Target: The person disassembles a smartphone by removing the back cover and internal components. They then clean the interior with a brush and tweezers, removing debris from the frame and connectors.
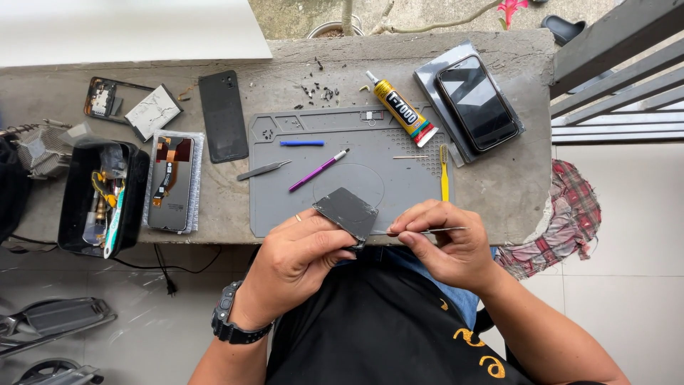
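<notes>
We are working at the front edge of a concrete ledge (285,85), over a grey work mat (356,164). Our left hand (299,260) is closing its fingers around the lower end of one dark flat panel (347,212), pinching it between thumb and fingertips. The panel is sitting just above the mat's near edge, tilted, with its long axis running from upper left down to lower right; its lower corner is pointing toward our right hand. Our right hand (445,246) is gripping one pair of metal tweezers (420,231), which are lying nearly level, their tips pointing left and meeting the panel's lower corner.

On the mat we are counting one blue tool (301,143), one purple pen (318,170), one second pair of tweezers (263,170), and one yellow toothbrush (444,173). One yellow glue tube (401,108) is lying across the mat's top edge, its nozzle pointing up-left. Small screws (317,90) are scattered behind the mat; we cannot tell their number.

We are counting two whole phones: one black phone (222,114) left of the mat and one phone on a grey sleeve (477,101) at the right. Further left are one phone frame (107,98), one display part with orange flex cable (171,182) and one black tray (100,196) of parts.
</notes>
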